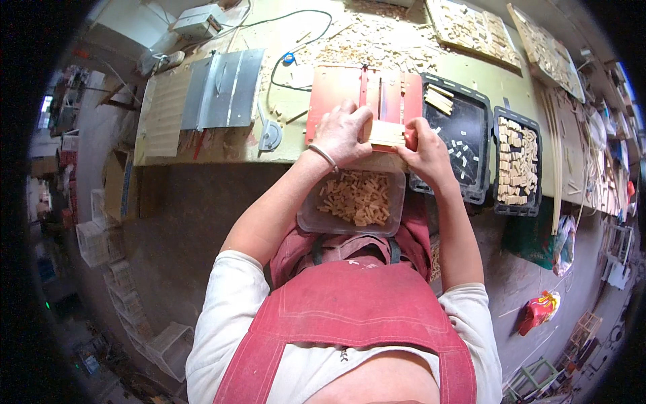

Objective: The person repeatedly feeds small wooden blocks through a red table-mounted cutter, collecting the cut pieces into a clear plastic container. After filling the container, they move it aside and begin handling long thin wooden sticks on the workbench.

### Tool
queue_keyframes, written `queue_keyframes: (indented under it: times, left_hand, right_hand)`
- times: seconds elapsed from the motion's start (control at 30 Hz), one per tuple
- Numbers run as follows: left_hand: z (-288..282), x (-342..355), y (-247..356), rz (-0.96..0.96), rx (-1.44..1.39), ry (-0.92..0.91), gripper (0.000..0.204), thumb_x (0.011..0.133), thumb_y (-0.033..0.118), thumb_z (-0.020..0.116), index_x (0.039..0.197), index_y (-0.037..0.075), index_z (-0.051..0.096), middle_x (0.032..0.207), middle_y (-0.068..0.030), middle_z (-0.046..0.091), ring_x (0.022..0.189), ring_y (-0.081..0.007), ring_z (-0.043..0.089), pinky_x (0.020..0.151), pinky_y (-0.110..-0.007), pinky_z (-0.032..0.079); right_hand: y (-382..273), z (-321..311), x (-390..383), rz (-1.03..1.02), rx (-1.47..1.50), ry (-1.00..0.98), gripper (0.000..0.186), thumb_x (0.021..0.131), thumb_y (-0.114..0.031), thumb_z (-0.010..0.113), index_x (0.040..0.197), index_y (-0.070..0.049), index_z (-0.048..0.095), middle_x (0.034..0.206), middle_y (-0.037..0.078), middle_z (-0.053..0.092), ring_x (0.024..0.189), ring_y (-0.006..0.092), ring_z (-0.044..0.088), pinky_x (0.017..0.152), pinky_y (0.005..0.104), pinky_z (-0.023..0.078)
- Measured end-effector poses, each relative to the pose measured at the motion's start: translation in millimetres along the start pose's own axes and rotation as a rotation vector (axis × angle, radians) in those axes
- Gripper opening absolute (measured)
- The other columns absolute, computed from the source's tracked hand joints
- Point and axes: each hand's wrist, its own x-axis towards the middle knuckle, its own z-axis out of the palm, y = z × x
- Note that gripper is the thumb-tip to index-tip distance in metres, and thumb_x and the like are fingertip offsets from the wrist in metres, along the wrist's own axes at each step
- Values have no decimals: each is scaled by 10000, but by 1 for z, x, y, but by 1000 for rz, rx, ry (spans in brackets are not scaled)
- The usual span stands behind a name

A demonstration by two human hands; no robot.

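At the near edge of a small red saw table (330,87), a few pale wooden strips (386,132) lie side by side between my hands. My left hand (342,135), with a bracelet on its wrist, curls its fingers and thumb around the strips' left end. My right hand (428,151) closes on their right end, beside a red rounded part (410,139) partly hidden by the fingers. Beyond the strips runs a dark slot (383,97) in the red top. Below my hands, a clear plastic bin (306,225) full of short wooden pieces (356,195) rests by my lap.
To the right stand a black tray (464,111) with some strips and small pieces, and another black crate (518,114) of wooden blocks. A grey metal plate (235,87) lies left. Wood scraps (377,40) cover the far bench, near a black cable (330,23).
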Motion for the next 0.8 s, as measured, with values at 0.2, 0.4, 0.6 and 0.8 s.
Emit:
queue_keyframes:
  times: [0.2, 0.4, 0.6, 0.8]
  left_hand:
    - [0, 1, 2, 10, -4, 1, 410, 761, 244, 803, 1116, 130, 631, 1076, -138, 603, 1082, -371, 644, 944, -498, 546]
    - [-1, 1, 1, 2, -3, -17, 407, 762, 248, 802, 1114, 133, 631, 1093, -137, 605, 1095, -371, 644, 953, -491, 544]
    - [1, 3, -1, 8, 22, -19, 463, 755, 282, 825, 1153, 143, 632, 1125, -143, 597, 1133, -370, 633, 955, -497, 538]
    - [-6, 11, 2, -38, 26, -98, 554, 730, 322, 869, 1205, 143, 648, 1199, -163, 588, 1159, -384, 629, 952, -507, 529]
  right_hand:
    - [5, 6, 1, -38, -53, 30, 384, 905, -317, 790, 1077, -26, 609, 956, 201, 707, 938, 398, 724, 831, 486, 562]
    - [3, -1, 2, -9, -47, -25, 404, 885, -308, 799, 1121, -27, 630, 1005, 202, 697, 952, 386, 723, 836, 497, 569]
    - [2, -9, 13, -144, -140, -97, 363, 869, -262, 813, 1160, -94, 677, 986, 140, 668, 956, 348, 714, 848, 464, 578]
    - [12, -2, 24, -191, -23, -71, 341, 815, -236, 807, 1100, -81, 700, 921, 132, 660, 864, 324, 708, 799, 453, 577]
